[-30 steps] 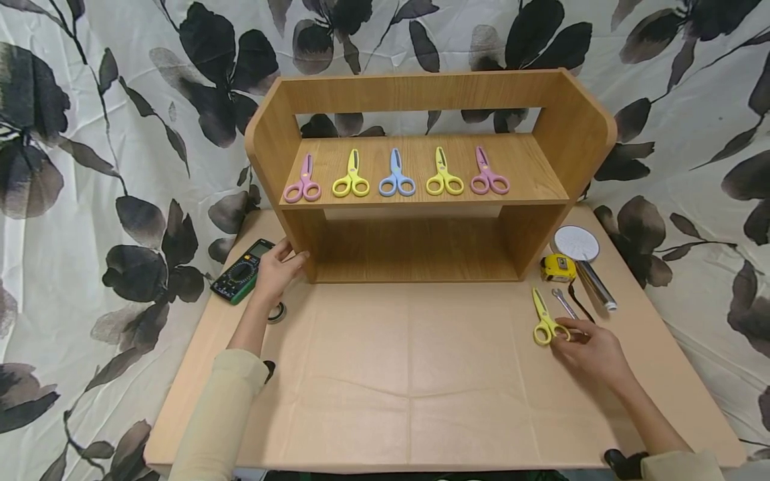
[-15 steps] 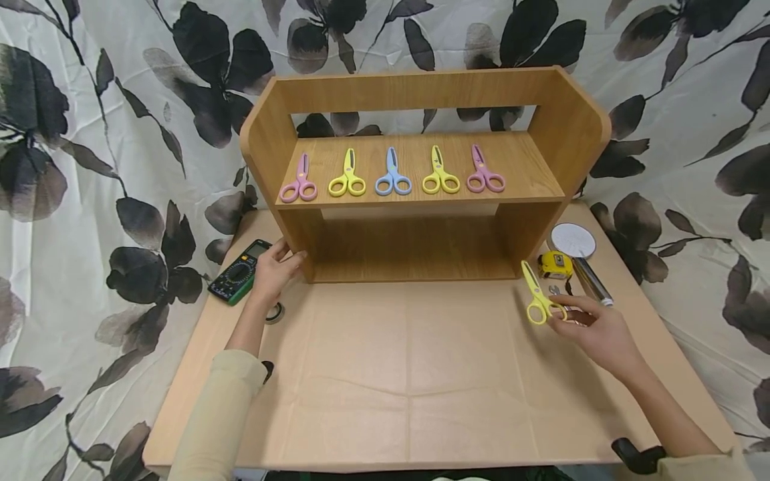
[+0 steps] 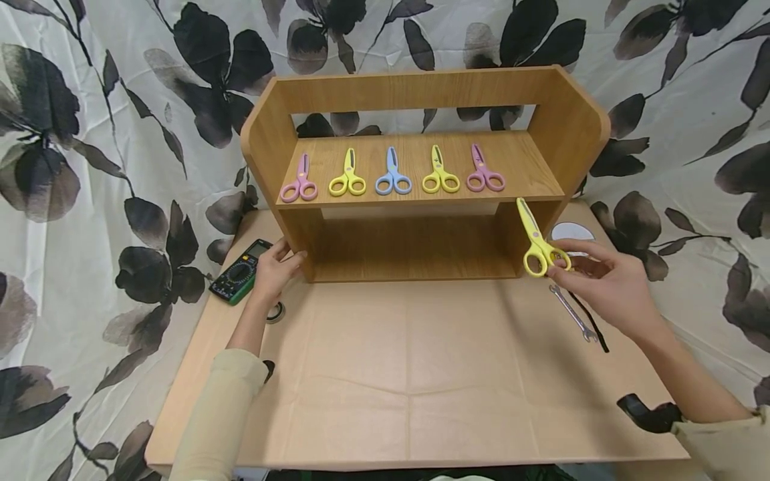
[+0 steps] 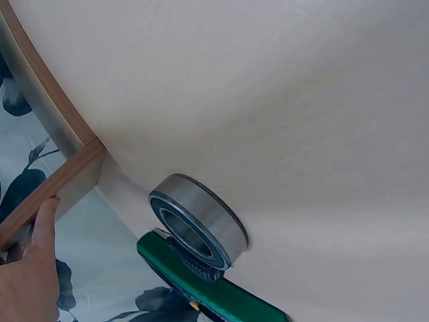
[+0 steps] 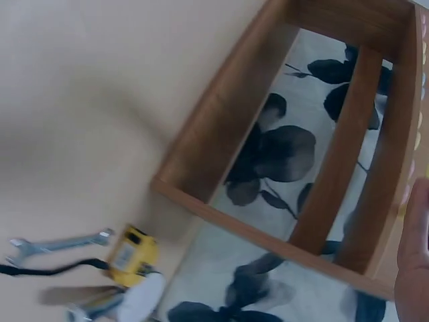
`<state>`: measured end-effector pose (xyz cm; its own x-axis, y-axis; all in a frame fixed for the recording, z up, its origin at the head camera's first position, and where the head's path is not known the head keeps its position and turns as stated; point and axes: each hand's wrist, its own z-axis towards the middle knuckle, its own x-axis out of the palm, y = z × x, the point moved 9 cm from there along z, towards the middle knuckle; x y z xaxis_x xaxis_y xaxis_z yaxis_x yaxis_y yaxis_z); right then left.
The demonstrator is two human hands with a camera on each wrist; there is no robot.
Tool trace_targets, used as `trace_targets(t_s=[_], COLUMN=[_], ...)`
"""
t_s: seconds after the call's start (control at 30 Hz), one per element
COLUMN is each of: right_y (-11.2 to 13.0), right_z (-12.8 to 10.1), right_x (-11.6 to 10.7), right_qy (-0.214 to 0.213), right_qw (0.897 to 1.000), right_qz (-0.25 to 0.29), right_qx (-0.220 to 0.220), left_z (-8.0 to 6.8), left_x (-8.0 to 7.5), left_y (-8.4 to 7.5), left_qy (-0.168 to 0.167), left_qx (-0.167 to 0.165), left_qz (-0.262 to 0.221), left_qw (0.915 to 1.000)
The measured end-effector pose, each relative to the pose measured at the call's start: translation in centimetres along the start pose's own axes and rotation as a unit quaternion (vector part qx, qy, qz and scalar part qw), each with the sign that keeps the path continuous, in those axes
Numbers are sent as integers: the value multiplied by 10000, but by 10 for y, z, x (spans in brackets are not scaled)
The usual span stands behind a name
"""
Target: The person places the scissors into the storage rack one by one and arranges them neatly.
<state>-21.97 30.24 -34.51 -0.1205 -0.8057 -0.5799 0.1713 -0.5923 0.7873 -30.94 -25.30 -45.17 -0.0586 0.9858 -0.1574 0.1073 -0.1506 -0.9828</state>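
Note:
Yellow scissors (image 3: 537, 244) are held up by one handle loop in my right hand (image 3: 613, 284), blades pointing up, in front of the right side of the wooden shelf (image 3: 421, 90). On its upper board lies a row of scissors: pink scissors (image 3: 300, 180) at the left, then yellow, blue scissors (image 3: 393, 174), yellow, and pink at the right. My left hand (image 3: 277, 274) grips the lower left edge of the shelf; its fingers (image 4: 43, 228) also show at that edge in the left wrist view.
A multimeter (image 3: 240, 272) and a metal bearing ring (image 4: 201, 218) lie left of the shelf. On the right are a wrench (image 3: 574, 314), a black strap (image 3: 589, 321), a yellow tape measure (image 5: 134, 257) and a round white disc (image 3: 571, 232). A floral cloth hangs behind.
My right hand has lifted the yellow scissors from over the right of the table up toward the upper board's right end. The left hand stays at the shelf's side.

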Motion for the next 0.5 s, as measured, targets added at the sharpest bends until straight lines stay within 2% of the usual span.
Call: trace_targets(t_s=[0.23,0.33,0.5], right_y=[29,37,52], right_z=[40,58,86], right_x=[-11,-10,-5], right_qy=[-240,-218,-108], right_qw=[9994,9984,9966], right_qz=[-192,-378,-708], right_qx=[181,361,404], left_z=[1,1,2], left_x=[0,-1,-1], left_y=[1,2,2], left_qy=[0,-1,1], left_qx=[4,25,34], left_qz=[-32,-56,-67], left_qw=[10000,10000,10000])
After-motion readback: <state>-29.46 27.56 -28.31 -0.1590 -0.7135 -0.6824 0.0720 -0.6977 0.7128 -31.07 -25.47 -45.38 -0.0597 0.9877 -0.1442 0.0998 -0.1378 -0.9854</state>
